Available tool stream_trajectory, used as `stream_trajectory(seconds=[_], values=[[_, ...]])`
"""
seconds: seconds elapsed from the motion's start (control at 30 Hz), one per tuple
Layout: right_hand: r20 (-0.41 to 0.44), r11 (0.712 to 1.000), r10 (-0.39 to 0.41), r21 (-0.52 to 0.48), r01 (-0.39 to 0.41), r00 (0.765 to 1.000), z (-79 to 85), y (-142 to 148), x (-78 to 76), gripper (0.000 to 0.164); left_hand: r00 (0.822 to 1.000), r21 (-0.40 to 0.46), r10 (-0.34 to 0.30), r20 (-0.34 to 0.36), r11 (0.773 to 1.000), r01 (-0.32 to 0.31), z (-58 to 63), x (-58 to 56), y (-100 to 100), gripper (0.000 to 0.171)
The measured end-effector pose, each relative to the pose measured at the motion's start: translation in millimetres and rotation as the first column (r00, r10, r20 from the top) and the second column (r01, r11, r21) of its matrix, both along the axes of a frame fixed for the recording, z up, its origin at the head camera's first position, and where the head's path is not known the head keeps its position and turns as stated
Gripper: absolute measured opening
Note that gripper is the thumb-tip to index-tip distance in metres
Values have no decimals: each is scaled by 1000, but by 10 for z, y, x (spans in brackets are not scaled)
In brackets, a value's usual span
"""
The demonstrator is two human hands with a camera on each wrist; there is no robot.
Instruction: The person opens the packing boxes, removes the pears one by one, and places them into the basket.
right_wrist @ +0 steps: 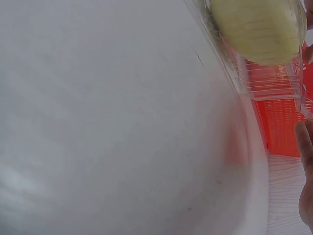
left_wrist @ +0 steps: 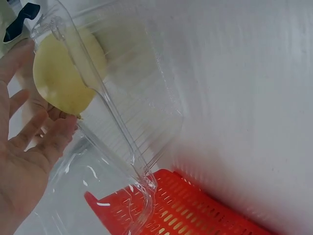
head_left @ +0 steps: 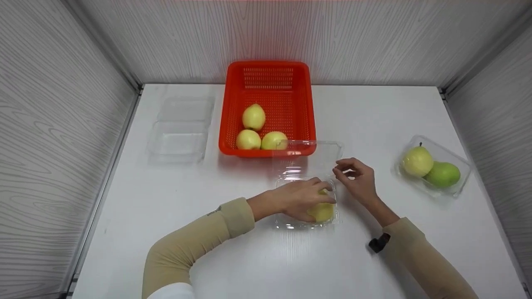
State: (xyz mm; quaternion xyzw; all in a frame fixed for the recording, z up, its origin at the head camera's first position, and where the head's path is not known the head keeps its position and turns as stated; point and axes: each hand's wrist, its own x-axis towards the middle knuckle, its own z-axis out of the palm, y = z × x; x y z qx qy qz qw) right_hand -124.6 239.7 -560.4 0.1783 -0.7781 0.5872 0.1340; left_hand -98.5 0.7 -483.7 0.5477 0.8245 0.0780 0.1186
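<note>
My left hand reaches over a clear hinged plastic box, its fingers and thumb around a yellow pear in the box's right half. In the left wrist view, this pear shows partly through the clear plastic wall, with fingertips at its lower end. The raised lid overlaps the front of a red basket in the head view. Beside the box's right edge, near the hinge, my right hand has loosely bent fingers and holds nothing. The right wrist view catches its fingers at the right border.
The red basket stands at the back with several yellow fruits inside. To the left lies another open clear box. At right, a clear box holds a yellow pear and a green fruit. Panels enclose the white table.
</note>
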Motion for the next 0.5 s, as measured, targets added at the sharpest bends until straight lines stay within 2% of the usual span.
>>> stream_trajectory(seconds=[0.27, 0.5], values=[[6, 1000, 2, -19, -2, 1000, 12, -8, 10, 20, 1000, -29, -20, -6, 999, 20, -76, -20, 68, 54], [19, 999, -9, -43, 10, 1000, -11, -8, 5, 20, 1000, -44, -22, 2, 999, 22, -92, -17, 109, 48]])
